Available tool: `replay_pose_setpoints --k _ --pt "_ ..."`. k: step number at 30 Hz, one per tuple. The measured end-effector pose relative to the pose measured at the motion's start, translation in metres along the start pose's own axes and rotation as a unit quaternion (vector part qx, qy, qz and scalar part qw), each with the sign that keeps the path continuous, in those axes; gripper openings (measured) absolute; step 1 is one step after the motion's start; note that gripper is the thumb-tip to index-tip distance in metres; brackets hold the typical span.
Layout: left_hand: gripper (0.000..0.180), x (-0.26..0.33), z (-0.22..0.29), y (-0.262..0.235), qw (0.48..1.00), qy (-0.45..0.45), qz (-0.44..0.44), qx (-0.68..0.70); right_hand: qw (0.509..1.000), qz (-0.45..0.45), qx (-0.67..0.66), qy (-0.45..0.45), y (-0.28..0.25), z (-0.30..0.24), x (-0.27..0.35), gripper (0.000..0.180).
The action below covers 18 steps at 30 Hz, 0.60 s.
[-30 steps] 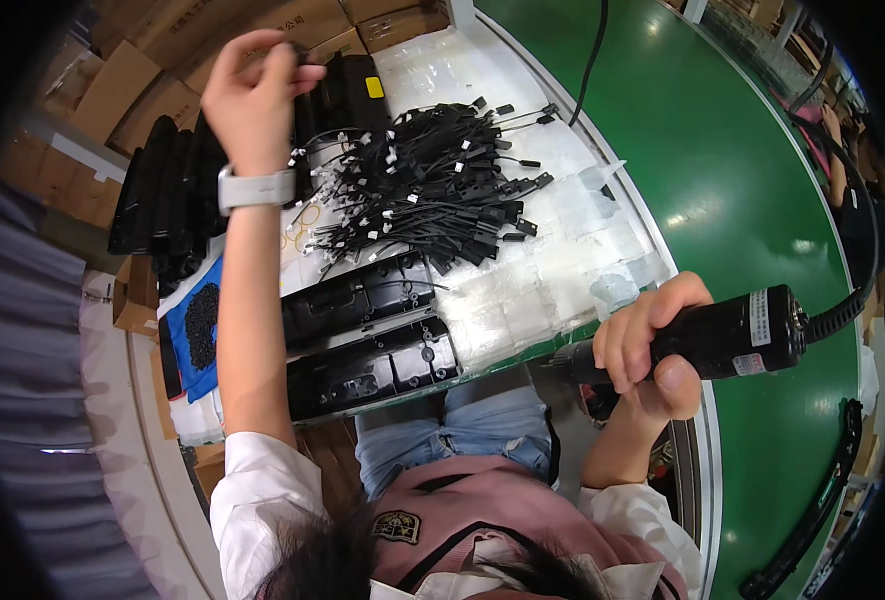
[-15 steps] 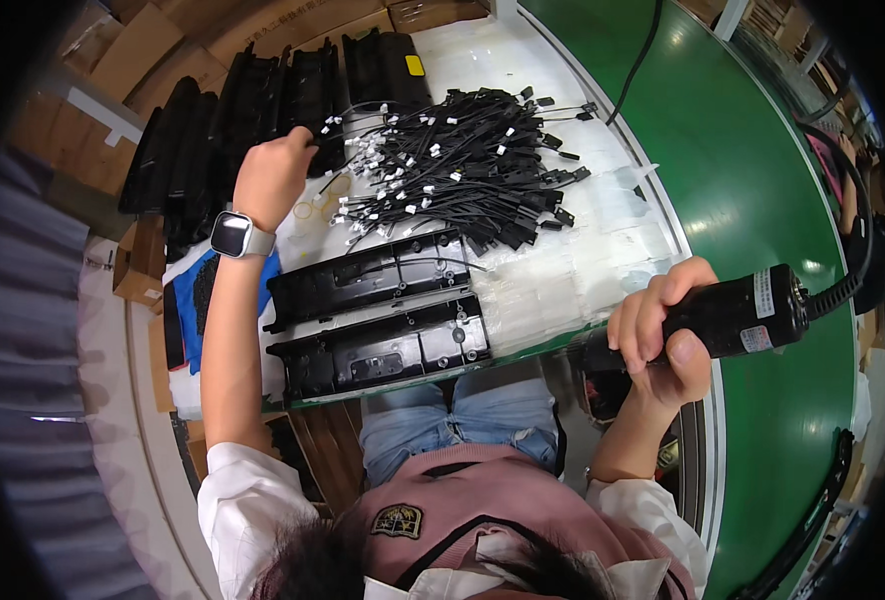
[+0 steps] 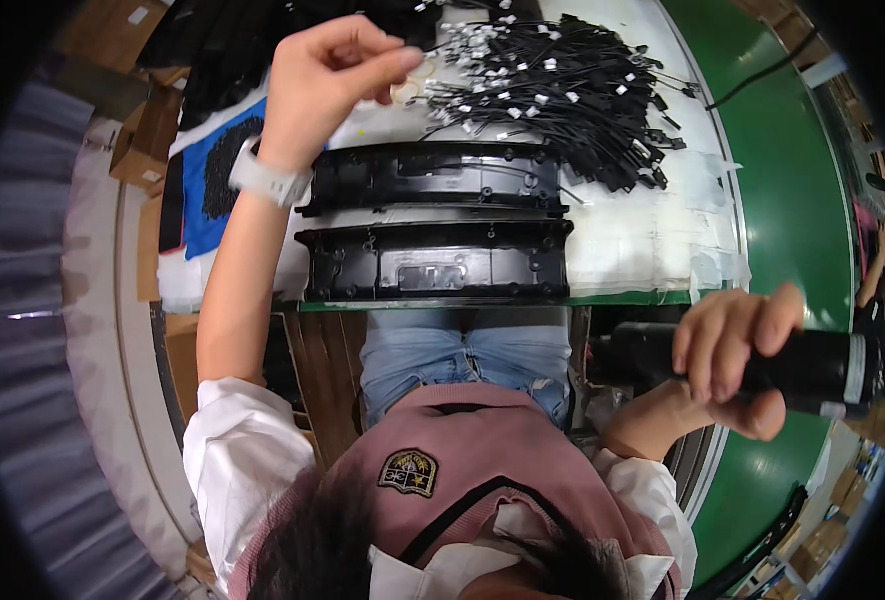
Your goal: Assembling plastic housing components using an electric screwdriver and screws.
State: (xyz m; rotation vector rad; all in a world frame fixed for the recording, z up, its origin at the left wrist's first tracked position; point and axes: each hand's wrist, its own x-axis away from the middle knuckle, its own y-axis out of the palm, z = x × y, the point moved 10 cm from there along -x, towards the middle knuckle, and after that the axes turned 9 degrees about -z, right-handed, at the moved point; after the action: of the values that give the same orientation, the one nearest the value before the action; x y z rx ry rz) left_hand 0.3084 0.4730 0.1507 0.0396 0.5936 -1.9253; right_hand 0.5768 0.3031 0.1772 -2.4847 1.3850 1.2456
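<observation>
My left hand [image 3: 338, 80] is raised just left of a heap of short black cables [image 3: 573, 90] with white connectors. Its thumb and forefinger are pinched together; whatever is between them is too small to make out. In my right hand [image 3: 738, 350] is a black electric screwdriver [image 3: 823, 370], lying roughly level beyond the table's right edge, over the green surface. Two long black plastic housings lie open side up before me: a nearer housing [image 3: 433, 260] and a farther housing [image 3: 438, 178]. A thin cable runs along the farther one.
Several more black housings [image 3: 213, 50] are stacked at the far left. A blue mat [image 3: 203, 235] carries a pile of tiny dark parts [image 3: 235, 165]. Cardboard boxes [image 3: 143, 145] stand past the left edge. A green surface [image 3: 798, 200] runs along the right, with a black cord [image 3: 768, 68] above it.
The view has swung, so the table sits higher in it. My left hand has drawn back from the far housings toward me, and my right hand has lowered with the screwdriver.
</observation>
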Motion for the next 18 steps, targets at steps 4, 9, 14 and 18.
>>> replay_pose_setpoints --k 4,9,14,18 --pt "0.012 0.068 0.035 0.026 0.981 0.065 -0.048 -0.177 0.976 -0.152 -0.148 0.052 0.036 0.005 -0.016 0.041" --pt "0.011 0.112 0.032 0.043 0.978 0.026 -0.04 -0.202 0.943 -0.2 -0.24 0.114 0.085 0.025 -0.034 0.027" --pt "0.01 0.121 -0.004 0.025 0.978 -0.141 0.045 0.144 0.947 -0.188 -0.233 0.114 0.099 0.037 -0.037 0.027" --pt "0.023 0.128 -0.002 0.002 0.972 -0.086 0.092 0.199 0.941 -0.205 -0.233 0.133 0.097 0.05 -0.037 0.036"
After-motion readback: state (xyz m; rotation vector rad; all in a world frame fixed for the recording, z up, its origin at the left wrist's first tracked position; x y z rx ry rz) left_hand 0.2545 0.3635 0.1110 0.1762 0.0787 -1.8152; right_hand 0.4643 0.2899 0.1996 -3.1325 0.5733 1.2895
